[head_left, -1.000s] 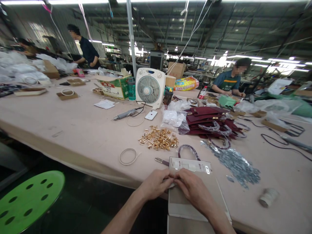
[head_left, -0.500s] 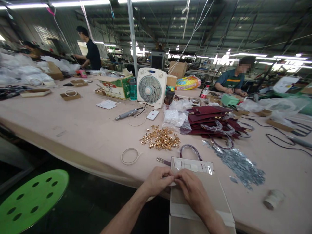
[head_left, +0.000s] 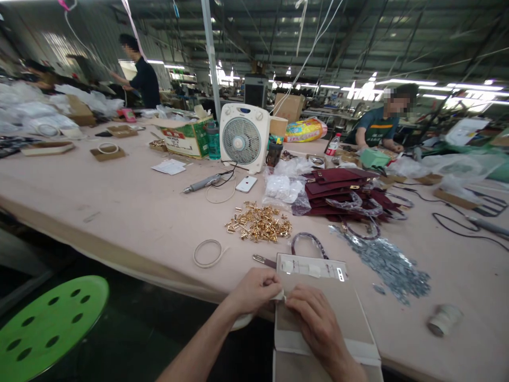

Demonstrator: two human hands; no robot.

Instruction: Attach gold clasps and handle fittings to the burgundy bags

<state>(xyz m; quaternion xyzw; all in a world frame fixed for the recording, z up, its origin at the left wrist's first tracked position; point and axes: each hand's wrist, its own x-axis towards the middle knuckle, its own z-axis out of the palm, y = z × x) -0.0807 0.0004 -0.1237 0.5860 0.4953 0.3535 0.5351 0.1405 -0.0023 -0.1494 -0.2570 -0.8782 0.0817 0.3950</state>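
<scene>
My left hand [head_left: 256, 289] is closed in a pinch on a short strip of white tape [head_left: 280, 295], at the left edge of a beige bag panel [head_left: 338, 307]. Close to the strip's other end, the curled fingers of my right hand [head_left: 318, 318] are pressed together over the panel; what they hold is hidden. Part of a white roll [head_left: 242, 321] shows beneath my left wrist. The panel carries a metal plate with slots [head_left: 340, 274] near its top, and a dark wrapped handle [head_left: 308, 239] loops beyond it. A strap with a metal tip [head_left: 264, 260] sticks out leftward.
Gold metal fittings [head_left: 260, 223] lie heaped ahead, with flat silver pieces [head_left: 392, 265] to the right. Maroon bag pieces [head_left: 342, 191] are stacked behind. A fan [head_left: 242, 138], phone [head_left: 246, 184], electric screwdriver [head_left: 202, 184], tape ring [head_left: 207, 253] and spool [head_left: 444, 320] share the table. Co-workers stand beyond.
My hands have drawn slightly apart, and the white strip now shows between them. The view has shifted a little. A co-worker at the far left has raised an arm.
</scene>
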